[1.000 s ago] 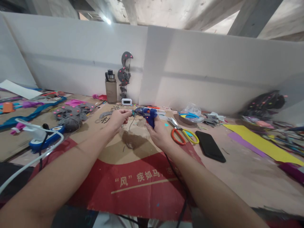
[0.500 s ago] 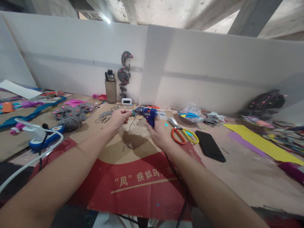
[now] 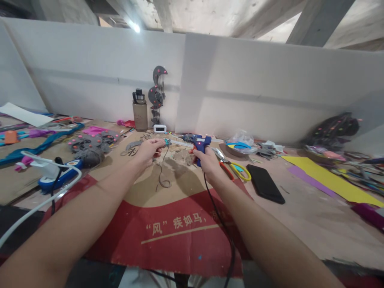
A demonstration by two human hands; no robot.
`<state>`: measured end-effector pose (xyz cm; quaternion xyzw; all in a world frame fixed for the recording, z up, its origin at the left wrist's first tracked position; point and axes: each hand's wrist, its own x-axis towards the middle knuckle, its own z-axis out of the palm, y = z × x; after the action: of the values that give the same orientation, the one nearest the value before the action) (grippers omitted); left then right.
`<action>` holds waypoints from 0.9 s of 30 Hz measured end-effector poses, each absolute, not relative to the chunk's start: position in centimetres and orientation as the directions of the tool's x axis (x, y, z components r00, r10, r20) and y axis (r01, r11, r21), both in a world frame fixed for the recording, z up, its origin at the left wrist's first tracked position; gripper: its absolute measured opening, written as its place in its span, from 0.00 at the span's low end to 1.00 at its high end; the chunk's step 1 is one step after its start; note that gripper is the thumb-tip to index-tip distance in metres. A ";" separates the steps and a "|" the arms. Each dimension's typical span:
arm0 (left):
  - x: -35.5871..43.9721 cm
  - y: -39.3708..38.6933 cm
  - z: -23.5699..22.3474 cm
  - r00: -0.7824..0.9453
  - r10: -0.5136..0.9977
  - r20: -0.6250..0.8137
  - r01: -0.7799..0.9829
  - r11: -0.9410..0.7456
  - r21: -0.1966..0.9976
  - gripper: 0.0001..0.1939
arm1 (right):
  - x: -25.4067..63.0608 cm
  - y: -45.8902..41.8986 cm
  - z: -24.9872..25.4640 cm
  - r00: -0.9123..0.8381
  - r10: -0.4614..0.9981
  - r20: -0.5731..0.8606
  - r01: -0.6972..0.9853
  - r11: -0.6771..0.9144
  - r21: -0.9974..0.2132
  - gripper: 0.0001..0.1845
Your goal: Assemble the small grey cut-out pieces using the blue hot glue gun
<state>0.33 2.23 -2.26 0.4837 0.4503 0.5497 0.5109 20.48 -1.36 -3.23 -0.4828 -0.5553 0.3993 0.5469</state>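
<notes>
Between both hands runs a gap, and I take it as the centre of my clock: at nine, my left hand (image 3: 152,151) pinches a small teal piece (image 3: 167,142) between thumb and fingertips; at three, my right hand (image 3: 207,161) is wrapped round the grip of a blue glue gun (image 3: 203,143), its nozzle pointing toward nine. From near the pinch a grey string (image 3: 162,176) trails to a loose curl at seven, on the printed cardboard (image 3: 192,248). Gun and piece are apart; whether any glue sits on the piece is too small to tell, nor can I see if the trigger is squeezed. I judge this to be the gluing step. Next, as I see it, calls for a steady left pinch, fingertips clear of the hot tip, string kept out of its way, and the gun's black cord (image 3: 214,206), dropping from its grip toward five, left slack. Scissors (image 3: 243,173) lie at four, a phone (image 3: 265,185) just past them.
</notes>
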 end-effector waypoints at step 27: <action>4.2 -1.8 -1.5 0.337 0.937 0.090 -0.132 -0.048 0.990 0.13 | 20.1 -2.2 -2.3 -0.089 0.898 0.431 0.190 0.440 -0.878 0.07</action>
<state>4.20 -1.80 -1.53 0.5651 0.3563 0.4521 0.5910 20.06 -2.17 -2.30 -0.4126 -0.6594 0.3313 0.5340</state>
